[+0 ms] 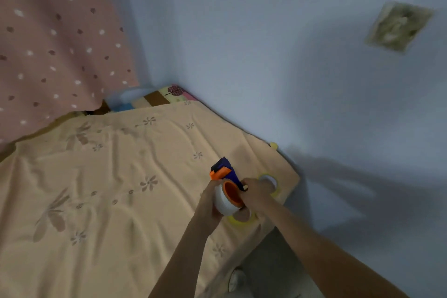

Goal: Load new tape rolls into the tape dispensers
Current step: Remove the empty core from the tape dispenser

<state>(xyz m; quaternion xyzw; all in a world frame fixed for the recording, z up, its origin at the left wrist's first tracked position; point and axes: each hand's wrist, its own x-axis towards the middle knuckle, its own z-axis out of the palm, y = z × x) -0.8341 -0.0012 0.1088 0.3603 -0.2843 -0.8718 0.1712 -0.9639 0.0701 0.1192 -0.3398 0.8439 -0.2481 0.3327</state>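
A blue and orange tape dispenser point(223, 170) is held above the bed's right edge. A whitish tape roll point(223, 201) sits around its orange hub point(232, 193). My left hand point(208, 203) cups the roll from the left. My right hand point(254, 192) grips the dispenser from the right, its handle hidden inside the fist. Two more tape rolls lie on the sheet: a yellow-rimmed one point(242, 219) right under my hands, and another point(272, 182) behind my right hand near the bed's corner.
The bed has a peach floral sheet point(116, 176) and meets a pale blue wall point(290, 68) on the right. A pink dotted curtain point(55, 38) hangs at the far left. A patterned pillow point(167, 95) lies at the bed's head. Floor shows at lower right.
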